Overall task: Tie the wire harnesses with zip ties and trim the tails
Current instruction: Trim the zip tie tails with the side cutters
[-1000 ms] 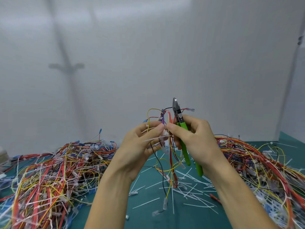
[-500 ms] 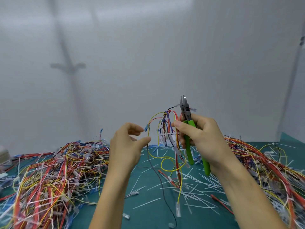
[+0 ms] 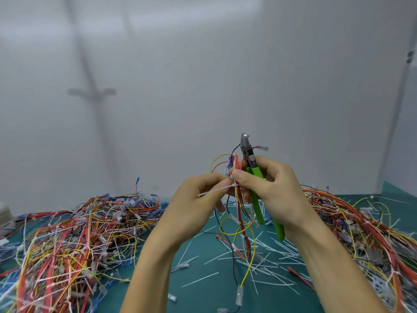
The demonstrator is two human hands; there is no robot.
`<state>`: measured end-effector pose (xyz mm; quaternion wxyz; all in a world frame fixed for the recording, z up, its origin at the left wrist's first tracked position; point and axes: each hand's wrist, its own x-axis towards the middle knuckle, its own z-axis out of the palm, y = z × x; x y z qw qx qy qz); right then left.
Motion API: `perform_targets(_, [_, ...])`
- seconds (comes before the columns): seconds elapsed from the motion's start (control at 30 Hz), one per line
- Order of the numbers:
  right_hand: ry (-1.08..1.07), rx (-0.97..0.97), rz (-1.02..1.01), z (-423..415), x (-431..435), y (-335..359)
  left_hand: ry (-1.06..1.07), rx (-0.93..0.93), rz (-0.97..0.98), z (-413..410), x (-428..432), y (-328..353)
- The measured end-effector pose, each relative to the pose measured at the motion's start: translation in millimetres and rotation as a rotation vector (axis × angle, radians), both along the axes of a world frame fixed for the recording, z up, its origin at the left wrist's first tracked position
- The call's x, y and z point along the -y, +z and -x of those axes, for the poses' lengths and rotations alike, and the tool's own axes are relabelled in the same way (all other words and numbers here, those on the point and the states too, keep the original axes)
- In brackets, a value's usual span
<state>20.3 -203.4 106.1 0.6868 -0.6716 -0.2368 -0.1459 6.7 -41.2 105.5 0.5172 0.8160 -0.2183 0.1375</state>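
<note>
Harness [image 3: 235, 162] hangs between both hands, above the bench [image 3: 198, 299]. Left hand [image 3: 194, 204] pinches the zip tie [image 3: 214, 190] tail. Right hand [image 3: 275, 190] pinches the harness and grips the cutters [image 3: 257, 171].

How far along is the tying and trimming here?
Done: trimmed tails litter the mat. In hand: the left hand pinches a zip tie on the harness that the right hand holds with green cutters. Left: trimming this tail; wire piles flank both sides.

Between left wire heap [image 3: 74, 233] and right wire heap [image 3: 365, 227], the mat strip [image 3: 203, 299] seems passable
</note>
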Motion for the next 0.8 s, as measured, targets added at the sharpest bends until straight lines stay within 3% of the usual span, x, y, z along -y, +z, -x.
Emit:
perform_targets(0.33, [-0.087, 0.087, -0.018, -9, -7, -8, -0.137, -0.193, 0.288, -5, 7, -8])
perform_targets(0.5, [-0.219, 0.085, 0.119, -13, -7, -13, -0.276, -0.327, 0.544, -7, 12, -11])
perform_targets(0.8, [-0.329, 0.08, 0.283, -10, -7, -12, -0.257, -0.495, 0.767, -14, 13, -11])
